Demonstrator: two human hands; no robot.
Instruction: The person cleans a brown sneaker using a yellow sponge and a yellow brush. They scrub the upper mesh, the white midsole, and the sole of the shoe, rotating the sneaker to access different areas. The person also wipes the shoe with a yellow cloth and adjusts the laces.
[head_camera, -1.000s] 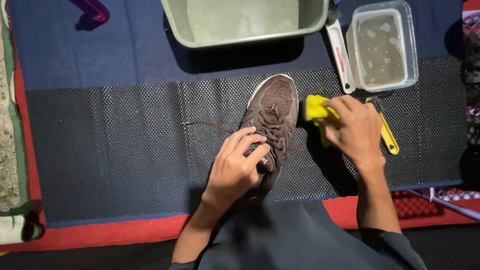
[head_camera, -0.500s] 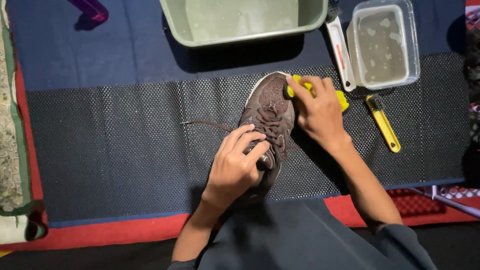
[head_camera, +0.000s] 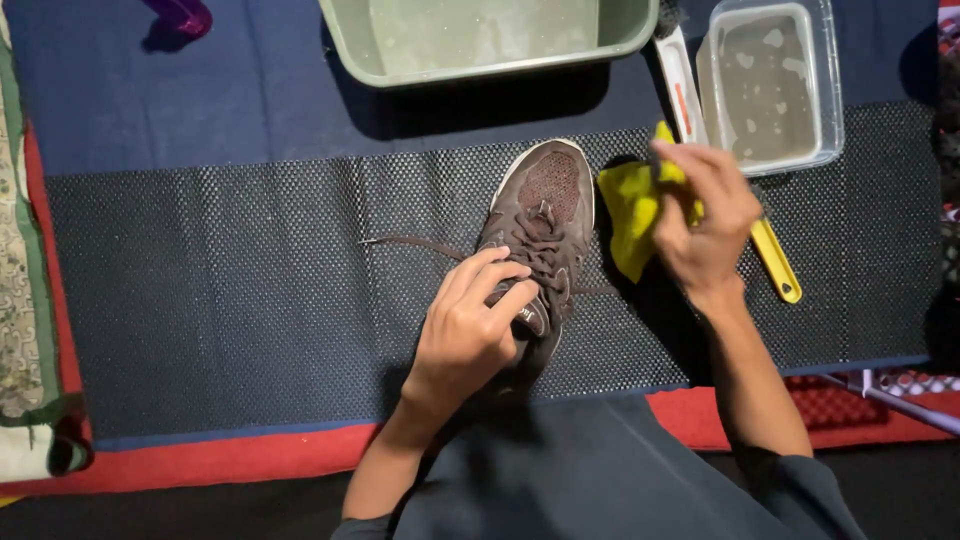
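I see a dark mesh mat (head_camera: 250, 300) on blue cloth (head_camera: 200, 110). On the mat lie a brown shoe (head_camera: 545, 215) and a yellow-handled tool (head_camera: 778, 265). A green basin (head_camera: 480, 40) and clear tub (head_camera: 770, 85) sit on the cloth.

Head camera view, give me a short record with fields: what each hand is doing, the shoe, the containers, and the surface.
left hand: grips the heel end of the dark brown lace-up sneaker
right hand: holds a crumpled yellow cloth just right of the sneaker's toe
sneaker: lies on the mat, toe pointing away from the person, one lace trailing left
containers: pale green plastic basin and clear plastic tub, both holding cloudy water
tool: yellow-handled brush, partly hidden under the right hand
surface: black perforated rubber mat over a blue sheet
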